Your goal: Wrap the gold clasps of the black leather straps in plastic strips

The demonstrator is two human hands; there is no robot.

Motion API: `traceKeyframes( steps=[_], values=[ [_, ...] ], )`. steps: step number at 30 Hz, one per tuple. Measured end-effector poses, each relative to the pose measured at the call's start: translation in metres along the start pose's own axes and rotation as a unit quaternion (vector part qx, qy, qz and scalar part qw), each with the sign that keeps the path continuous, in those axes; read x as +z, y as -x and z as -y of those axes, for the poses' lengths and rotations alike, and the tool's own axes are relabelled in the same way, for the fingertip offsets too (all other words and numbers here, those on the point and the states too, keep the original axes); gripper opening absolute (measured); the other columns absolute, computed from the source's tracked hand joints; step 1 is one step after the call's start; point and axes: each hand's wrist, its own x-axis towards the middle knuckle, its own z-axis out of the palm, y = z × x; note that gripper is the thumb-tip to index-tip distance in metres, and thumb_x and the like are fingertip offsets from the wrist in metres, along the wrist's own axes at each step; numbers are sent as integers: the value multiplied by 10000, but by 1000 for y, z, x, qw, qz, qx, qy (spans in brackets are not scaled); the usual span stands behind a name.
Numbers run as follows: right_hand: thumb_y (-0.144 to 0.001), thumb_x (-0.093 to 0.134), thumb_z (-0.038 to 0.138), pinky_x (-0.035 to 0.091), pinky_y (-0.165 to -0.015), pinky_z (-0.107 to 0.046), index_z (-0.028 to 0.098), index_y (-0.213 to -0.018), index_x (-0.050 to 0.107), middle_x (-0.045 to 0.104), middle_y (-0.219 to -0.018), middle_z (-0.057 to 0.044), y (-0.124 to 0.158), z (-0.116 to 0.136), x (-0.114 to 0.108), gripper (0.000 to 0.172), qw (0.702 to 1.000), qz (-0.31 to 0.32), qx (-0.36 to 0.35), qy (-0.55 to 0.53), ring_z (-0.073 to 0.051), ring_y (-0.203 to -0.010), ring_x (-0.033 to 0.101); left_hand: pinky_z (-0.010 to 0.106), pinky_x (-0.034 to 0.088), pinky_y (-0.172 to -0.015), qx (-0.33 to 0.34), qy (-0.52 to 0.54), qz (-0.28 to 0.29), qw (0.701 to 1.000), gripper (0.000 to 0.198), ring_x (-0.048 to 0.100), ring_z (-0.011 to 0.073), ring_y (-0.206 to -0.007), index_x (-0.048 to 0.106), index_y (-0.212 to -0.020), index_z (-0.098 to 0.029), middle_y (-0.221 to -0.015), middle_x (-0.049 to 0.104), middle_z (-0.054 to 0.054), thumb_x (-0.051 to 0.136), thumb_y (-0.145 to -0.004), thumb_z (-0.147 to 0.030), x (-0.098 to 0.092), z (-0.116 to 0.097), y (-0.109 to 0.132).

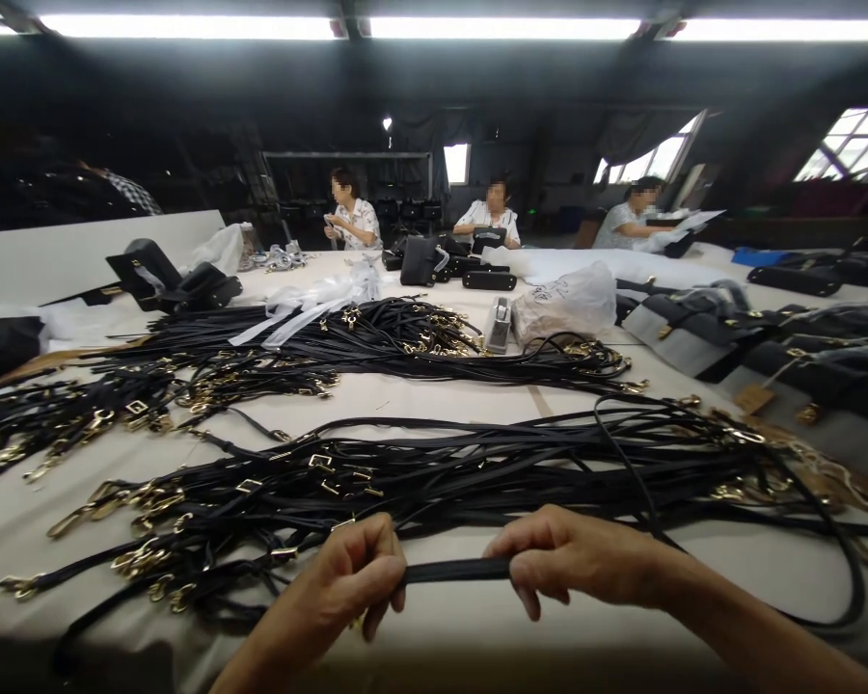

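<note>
A narrow black bag strap (457, 572) is stretched between my two hands, close to the table's front edge. My left hand (358, 578) pinches it with thumb and curled fingers, and a bit of gold metal shows just below that hand. My right hand (560, 559) grips the same strap a short way to the right, its thumb and fingers closed on it. Right behind my hands lies a thick bundle of black straps (434, 472). Gold clasps (141, 559) and buckles cluster at its left end, with more gold hooks (745, 437) at the right end.
Farther back is a second strap pile (376, 337) with white strips (311, 304) over it. A plastic bag (568, 304) and a small box (500, 325) stand beside it. Black handbags (825, 376) line the right side. Several people (488, 217) sit across the table.
</note>
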Motion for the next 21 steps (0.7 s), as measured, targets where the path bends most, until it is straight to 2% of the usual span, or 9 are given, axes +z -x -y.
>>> traceKeyframes(
  steps=[2,4,9,14,17,21],
  values=[
    [-902,616,321,379,-628,-191,183,-1204,704,685,-780,-14,4,-7,0,343,999,-5,1,-41,-81,-630,465,187,345,-464,7,-10,-11,1000,385,466,71,-473,462,-661,-185,-654,608,-4,642,-859,-463,-2,1,-6],
    [-909,635,406,403,-653,-192,164,-1219,689,704,-817,-38,6,-13,-1,397,995,-10,-8,-95,-80,-643,519,189,358,-464,12,-28,-25,999,374,464,76,-478,456,-639,-191,-633,587,-13,648,-849,-433,-3,0,-9],
    [-880,638,594,399,-561,-167,79,-979,730,678,-728,-58,5,-30,-7,533,984,-2,-11,-176,-67,-549,554,197,370,-482,17,-48,-60,997,387,439,76,-484,454,-609,-190,-608,538,-30,660,-820,-440,-5,-4,-12],
    [-815,514,809,481,-528,-208,32,-886,735,696,-723,-126,-1,-44,-12,810,966,24,-7,-259,-123,-537,628,203,359,-473,9,-72,-43,996,406,430,83,-482,431,-611,-197,-615,532,-30,657,-817,-465,-12,6,-18],
    [-797,633,729,475,-502,-193,46,-900,739,703,-739,-115,2,-45,-15,699,966,22,-9,-256,-114,-525,626,207,359,-487,11,-82,-41,996,391,420,91,-504,442,-625,-198,-621,538,-26,639,-837,-461,-16,14,-24],
    [-803,734,568,365,-434,-138,74,-888,751,656,-652,-34,11,-42,-17,502,975,-15,1,-222,-46,-440,518,213,344,-506,25,-80,-48,995,370,398,91,-511,450,-623,-198,-618,544,-26,644,-831,-435,-16,16,-31]
  ],
)
